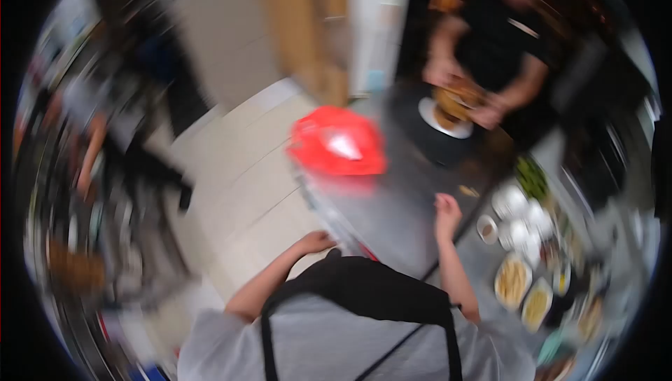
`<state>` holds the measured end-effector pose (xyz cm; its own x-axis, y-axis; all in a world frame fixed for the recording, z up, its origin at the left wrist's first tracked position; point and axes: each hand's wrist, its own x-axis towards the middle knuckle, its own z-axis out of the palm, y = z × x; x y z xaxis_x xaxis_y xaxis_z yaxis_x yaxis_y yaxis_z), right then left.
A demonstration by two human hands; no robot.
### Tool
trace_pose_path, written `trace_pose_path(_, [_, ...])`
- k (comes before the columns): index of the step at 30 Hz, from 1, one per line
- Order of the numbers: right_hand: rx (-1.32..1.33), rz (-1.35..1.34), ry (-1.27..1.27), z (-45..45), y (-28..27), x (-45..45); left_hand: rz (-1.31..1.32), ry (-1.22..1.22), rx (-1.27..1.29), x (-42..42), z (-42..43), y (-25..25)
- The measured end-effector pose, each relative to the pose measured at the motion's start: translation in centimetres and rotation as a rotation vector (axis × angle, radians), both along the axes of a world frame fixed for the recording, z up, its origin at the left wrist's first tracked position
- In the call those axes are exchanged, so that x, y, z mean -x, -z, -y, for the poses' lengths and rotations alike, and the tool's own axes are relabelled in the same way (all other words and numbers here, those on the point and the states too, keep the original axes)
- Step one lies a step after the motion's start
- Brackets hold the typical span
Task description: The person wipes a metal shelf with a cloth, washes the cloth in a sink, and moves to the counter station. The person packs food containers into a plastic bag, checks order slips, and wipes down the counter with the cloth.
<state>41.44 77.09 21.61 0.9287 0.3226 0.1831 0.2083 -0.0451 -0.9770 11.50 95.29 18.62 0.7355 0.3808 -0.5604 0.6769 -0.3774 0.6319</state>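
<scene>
My left hand [315,241] is low by the black apron [357,276], near the edge of the metal counter [399,220]. Its fingers are blurred, and whether they are closed cannot be made out. Above the counter's right part, my right hand [448,214] is raised with loosely bent fingers and nothing visible in them. Ahead of both hands is a bright red plastic bag [336,143] with a white patch, at the counter's left edge. Motion blur smears its outline.
Across the counter a co-worker in black [500,45] holds brown food [458,97] over a white plate [437,123]. At right stand white bowls [521,223], green leaves [532,179] and oval dishes of food [513,281]. Another person [105,111] is at left, beyond the tiled floor [238,164].
</scene>
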Motion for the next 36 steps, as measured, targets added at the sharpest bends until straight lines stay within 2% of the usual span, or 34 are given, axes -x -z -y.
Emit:
trace_pose_path(1, [0.020,0.022,0.036,0.8,-0.9,-0.3,-0.131,0.051,-0.160,0.8,-0.5,3.7])
trace_pose_path(2, [0.027,0.074,0.068,1.5,-3.0,-0.2,-0.128,0.089,-0.300,2.1,-1.2,8.1])
trace_pose_path(3, [-0.004,0.127,0.125,2.2,-3.7,-0.9,-0.160,0.127,-0.315,3.1,-2.2,11.4])
trace_pose_path(4, [0.050,0.326,0.235,3.3,-5.7,-1.1,-0.094,0.128,-0.277,4.4,-2.8,13.5])
trace_pose_path(5, [-0.033,0.571,0.231,4.4,-6.4,-2.2,-0.062,0.143,-0.229,5.1,-3.6,15.0])
trace_pose_path(7, [-0.104,0.283,0.241,6.8,-9.0,-2.6,-0.102,0.188,-0.201,4.6,-4.8,17.0])
trace_pose_path(9, [-0.225,0.254,0.266,9.7,-11.1,-3.8,-0.153,0.207,-0.181,4.0,-5.3,18.0])
trace_pose_path(11, [-0.201,0.368,0.476,13.2,-13.1,-5.1,-0.183,0.229,-0.184,3.1,-5.8,18.7])
trace_pose_path(13, [-0.386,0.510,0.629,16.9,-16.6,-6.1,-0.200,0.238,-0.182,2.0,-6.0,18.9])
trace_pose_path(14, [-0.378,0.626,0.745,19.5,-16.9,-8.2,-0.205,0.244,-0.183,1.6,-6.1,18.9])
trace_pose_path(15, [-0.324,0.621,0.858,21.3,-19.8,-7.6,-0.213,0.244,-0.182,1.1,-6.2,19.0])
trace_pose_path(16, [-0.383,0.675,0.866,23.6,-21.2,-8.6,-0.215,0.249,-0.179,0.7,-6.3,19.1])
trace_pose_path(18, [-0.166,1.050,1.215,26.7,-25.5,-9.8,-0.216,0.252,-0.179,-0.1,-6.5,19.2])
trace_pose_path(20, [0.130,1.233,1.452,29.8,-28.2,-11.3,-0.212,0.263,-0.180,-0.8,-6.6,19.5])
trace_pose_path(21, [0.122,1.243,1.459,30.9,-29.0,-12.3,-0.206,0.262,-0.182,-1.3,-6.6,19.4])
trace_pose_path(23, [0.454,1.233,1.572,32.3,-30.4,-13.8,-0.194,0.268,-0.183,-2.4,-6.8,19.3])
trace_pose_path(24, [0.557,1.239,1.591,32.3,-31.2,-14.2,-0.192,0.267,-0.182,-2.8,-6.8,19.3])
trace_pose_path(27, [0.645,1.175,1.646,32.3,-32.9,-14.8,-0.194,0.274,-0.181,-3.8,-7.0,19.5])
trace_pose_path(29, [0.615,1.194,1.628,32.9,-33.7,-15.3,-0.208,0.273,-0.185,-4.1,-7.3,19.0])
trace_pose_path(31, [0.394,1.279,1.363,33.5,-34.1,-15.4,-0.215,0.273,-0.186,-4.5,-7.4,19.1])
trace_pose_path(34, [0.270,1.316,1.272,33.6,-33.9,-14.8,-0.226,0.274,-0.185,-5.1,-7.3,19.1])
trace_pose_path(36, [0.307,1.323,1.283,33.6,-33.6,-15.0,-0.231,0.279,-0.183,-5.6,-7.2,19.1])
